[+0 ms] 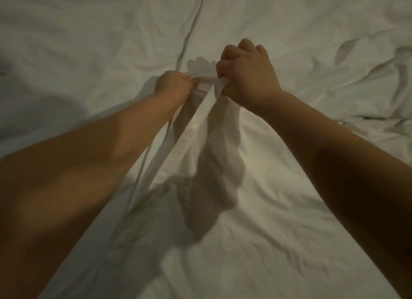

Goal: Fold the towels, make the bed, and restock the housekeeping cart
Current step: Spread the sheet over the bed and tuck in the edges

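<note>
A fold of white sheet [214, 129] is held raised above the bed [78, 42], pinched by the left hand [175, 86] and clenched in the right hand [247, 76], set close together. The cloth is judged light, soft and limp; hems are best gripped.

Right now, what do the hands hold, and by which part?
The left hand and right hand both grip a white sheet by its bunched-up edge, above the bed.
</note>
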Action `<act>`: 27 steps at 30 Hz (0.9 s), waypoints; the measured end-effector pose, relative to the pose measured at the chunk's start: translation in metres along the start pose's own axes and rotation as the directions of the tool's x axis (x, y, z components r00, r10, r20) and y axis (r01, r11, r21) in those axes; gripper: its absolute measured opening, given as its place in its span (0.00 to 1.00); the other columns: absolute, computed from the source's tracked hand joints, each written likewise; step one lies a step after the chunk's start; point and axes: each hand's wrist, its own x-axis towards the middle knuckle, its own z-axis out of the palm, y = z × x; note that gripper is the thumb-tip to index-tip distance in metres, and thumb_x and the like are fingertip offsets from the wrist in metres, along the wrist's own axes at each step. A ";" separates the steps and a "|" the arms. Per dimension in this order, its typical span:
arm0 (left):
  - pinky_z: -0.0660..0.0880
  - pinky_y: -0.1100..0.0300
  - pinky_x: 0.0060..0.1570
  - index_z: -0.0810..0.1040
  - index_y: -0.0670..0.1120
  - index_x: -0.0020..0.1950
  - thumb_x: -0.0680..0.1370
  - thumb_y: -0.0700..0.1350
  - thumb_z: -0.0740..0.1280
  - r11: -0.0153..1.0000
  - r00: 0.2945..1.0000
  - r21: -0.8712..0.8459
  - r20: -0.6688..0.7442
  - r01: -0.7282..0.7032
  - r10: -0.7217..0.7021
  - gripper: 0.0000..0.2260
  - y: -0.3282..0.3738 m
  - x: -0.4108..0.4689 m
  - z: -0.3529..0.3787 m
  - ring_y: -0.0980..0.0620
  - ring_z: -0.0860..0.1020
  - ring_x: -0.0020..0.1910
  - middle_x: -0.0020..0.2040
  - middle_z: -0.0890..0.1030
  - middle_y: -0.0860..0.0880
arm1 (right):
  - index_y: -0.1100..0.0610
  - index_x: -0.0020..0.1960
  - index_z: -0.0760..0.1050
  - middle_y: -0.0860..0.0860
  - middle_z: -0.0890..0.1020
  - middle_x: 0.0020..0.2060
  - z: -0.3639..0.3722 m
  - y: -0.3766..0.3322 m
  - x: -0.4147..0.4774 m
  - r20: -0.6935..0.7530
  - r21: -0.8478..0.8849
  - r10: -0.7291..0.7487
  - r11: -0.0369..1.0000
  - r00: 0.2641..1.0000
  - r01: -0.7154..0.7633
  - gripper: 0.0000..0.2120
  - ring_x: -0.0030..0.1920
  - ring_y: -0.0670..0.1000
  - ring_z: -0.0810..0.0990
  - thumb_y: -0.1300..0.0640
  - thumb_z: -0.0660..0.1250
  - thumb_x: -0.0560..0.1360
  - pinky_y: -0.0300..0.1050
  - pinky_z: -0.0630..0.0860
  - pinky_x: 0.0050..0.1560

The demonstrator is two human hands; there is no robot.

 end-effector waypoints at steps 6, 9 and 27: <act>0.72 0.61 0.31 0.77 0.39 0.52 0.77 0.45 0.69 0.931 0.964 -0.270 0.170 0.244 -0.204 0.10 -0.008 0.006 -0.011 0.50 0.75 0.33 0.37 0.77 0.45 | 0.53 0.55 0.77 0.51 0.77 0.55 0.014 -0.012 0.022 0.148 0.035 0.025 0.999 0.989 -0.031 0.12 0.57 0.57 0.71 0.53 0.64 0.72 0.45 0.58 0.48; 0.72 0.66 0.28 0.77 0.44 0.52 0.77 0.46 0.68 0.915 0.961 -0.327 0.218 0.238 -0.172 0.07 -0.012 0.003 -0.011 0.54 0.74 0.31 0.35 0.76 0.48 | 0.54 0.50 0.78 0.52 0.79 0.49 0.015 -0.007 0.025 0.186 0.030 0.028 0.999 0.982 -0.035 0.10 0.55 0.57 0.71 0.52 0.64 0.73 0.46 0.58 0.48; 0.77 0.66 0.37 0.79 0.51 0.44 0.76 0.42 0.68 0.926 0.966 -0.360 0.260 0.111 -0.014 0.04 -0.030 0.009 -0.010 0.59 0.80 0.33 0.36 0.82 0.54 | 0.48 0.62 0.73 0.50 0.78 0.58 0.017 0.039 0.057 0.588 0.188 0.126 0.940 0.799 -0.286 0.22 0.60 0.54 0.74 0.38 0.61 0.73 0.47 0.67 0.59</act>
